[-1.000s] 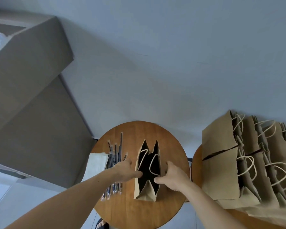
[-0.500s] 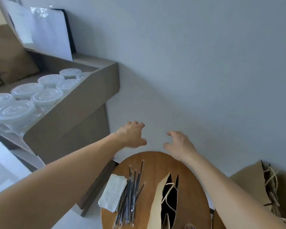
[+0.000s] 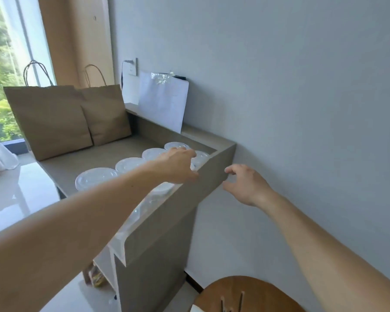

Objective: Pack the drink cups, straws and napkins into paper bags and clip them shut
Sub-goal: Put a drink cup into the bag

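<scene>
Several clear lidded drink cups (image 3: pixel 128 165) stand in a row on a grey counter (image 3: pixel 214 163) to my left. My left hand (image 3: pixel 178 165) hovers over the cups near the counter's raised end, fingers spread, holding nothing. My right hand (image 3: pixel 245 185) is open in the air just right of the counter's end wall. At the bottom edge, the tips of dark straws (image 3: pixel 241 300) lie on a round wooden table (image 3: pixel 268 293). The open paper bag on that table is out of view.
Two large brown paper bags (image 3: pixel 54 120) with handles stand at the counter's far end by a window. A white sheet (image 3: pixel 162 104) leans on the grey wall. A wall socket (image 3: pixel 132 67) is above it. Shelves under the counter hold small items.
My view has swung up and left from the round table to the counter. Both hands have left the paper bag and reached toward the cups, the left hand over them.
</scene>
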A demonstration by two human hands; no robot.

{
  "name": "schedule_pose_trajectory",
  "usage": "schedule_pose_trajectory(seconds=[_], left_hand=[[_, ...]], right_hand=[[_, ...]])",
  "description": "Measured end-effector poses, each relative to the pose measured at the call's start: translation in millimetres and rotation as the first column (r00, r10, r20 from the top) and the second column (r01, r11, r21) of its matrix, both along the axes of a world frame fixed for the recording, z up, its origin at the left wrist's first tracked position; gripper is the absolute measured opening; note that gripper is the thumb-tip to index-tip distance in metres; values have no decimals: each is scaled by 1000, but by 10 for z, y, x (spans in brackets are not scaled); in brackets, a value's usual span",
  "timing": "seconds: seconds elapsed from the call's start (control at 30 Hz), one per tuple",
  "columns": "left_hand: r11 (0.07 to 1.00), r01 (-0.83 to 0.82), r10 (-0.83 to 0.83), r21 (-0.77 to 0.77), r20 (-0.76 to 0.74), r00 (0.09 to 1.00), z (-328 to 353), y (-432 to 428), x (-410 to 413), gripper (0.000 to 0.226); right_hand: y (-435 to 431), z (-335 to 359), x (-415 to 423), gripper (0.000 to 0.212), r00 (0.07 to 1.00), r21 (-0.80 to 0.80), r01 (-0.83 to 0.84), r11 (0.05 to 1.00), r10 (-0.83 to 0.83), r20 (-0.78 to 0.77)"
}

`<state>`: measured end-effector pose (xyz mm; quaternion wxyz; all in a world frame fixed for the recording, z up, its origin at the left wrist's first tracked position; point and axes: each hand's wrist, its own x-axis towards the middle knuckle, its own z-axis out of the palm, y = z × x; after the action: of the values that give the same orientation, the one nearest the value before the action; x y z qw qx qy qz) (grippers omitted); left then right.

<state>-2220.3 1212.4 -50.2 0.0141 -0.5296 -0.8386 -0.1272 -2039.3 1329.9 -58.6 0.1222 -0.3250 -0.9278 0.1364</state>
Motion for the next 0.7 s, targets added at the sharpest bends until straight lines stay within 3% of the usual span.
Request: schedule_pose_trajectory(seconds=[0.13, 0.4, 0.57, 0.7], left_hand=[[998, -67, 67, 4, -17, 998, 122, -309, -854, 64], [937, -320, 321, -142, -18, 947, -7, -1325, -1986, 59], [911, -380, 389, -160, 26, 921, -187, -1723, -2235, 65], [903, -400, 413, -160, 63, 908, -253, -1872, -2337, 67]], right_hand=[[-245, 153, -798, 50, 988, 1, -154, 988, 154, -28], [-1003, 126, -2090, 58, 877, -118, -467, 876, 476, 65], [-1397, 0, -2517, 79, 789, -162, -563, 810, 586, 187], [-1533, -143, -2686, 100, 712, -90, -615, 784, 600, 365]])
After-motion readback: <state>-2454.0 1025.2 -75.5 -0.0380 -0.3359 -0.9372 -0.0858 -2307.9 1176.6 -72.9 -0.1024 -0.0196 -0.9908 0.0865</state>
